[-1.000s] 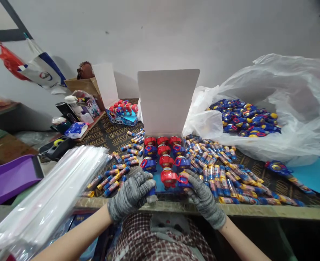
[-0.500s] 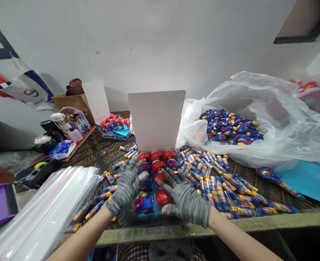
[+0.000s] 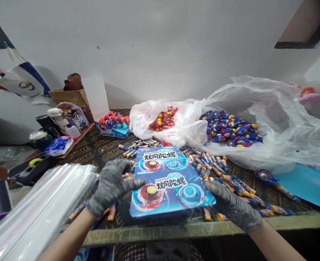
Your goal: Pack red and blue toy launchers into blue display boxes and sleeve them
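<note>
Box: I have the blue printed box in the middle of the head view, near the front edge of the counter; two printed panels face up, each with a red and a blue disc. I cannot tell whether its lid is fully down.
Left hand: my left hand, in a grey fingerless glove, is at the box's left side, thumb over the edge, grip spread, a gap between thumb and forefinger.
Right hand: my right hand, gloved alike, is against the right edge; its fingertips are mostly hidden, so I cannot tell how far that grip closes.
Tubes: small blue-and-yellow tubes lie loose behind the box and to both sides.
Bags: behind, one white plastic bag holds red toys; right of it, blue toys lie in a clear plastic bag.
Second box: back left, an open box of red and blue toys, lid upright.
Left side: long clear sleeves beside a tape dispenser.
Far right: a blue sheet.
</note>
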